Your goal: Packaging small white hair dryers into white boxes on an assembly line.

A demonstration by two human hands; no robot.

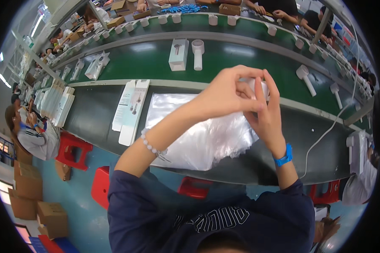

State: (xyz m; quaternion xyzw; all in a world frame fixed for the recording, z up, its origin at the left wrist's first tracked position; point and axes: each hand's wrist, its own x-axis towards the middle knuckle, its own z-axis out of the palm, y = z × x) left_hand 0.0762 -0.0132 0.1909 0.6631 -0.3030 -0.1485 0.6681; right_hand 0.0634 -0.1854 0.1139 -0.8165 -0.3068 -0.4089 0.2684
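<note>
Both my hands are raised together over the near edge of the green belt. My left hand (pixel 230 92) has its thumb and fingers curved round a small white object (pixel 264 89), mostly hidden by fingers, so its kind cannot be told. From the right, my right hand (pixel 268 120) closes on the same object with fingertips bent. Below them a stack of clear plastic bags (pixel 179 145) lies on the dark worktable (pixel 90 111). Beyond, a white handheld fan (pixel 198 55) lies beside a printed white box (pixel 179 55) on the belt (pixel 135 63).
Flat printed cartons (pixel 131 111) lie left of the bags, with a stack of cartons (pixel 57 103) farther left. A white cable (pixel 325 133) crosses the table at right. More fans (pixel 306 80) lie on the belt. Red stools (pixel 74 152) stand below; co-workers sit around.
</note>
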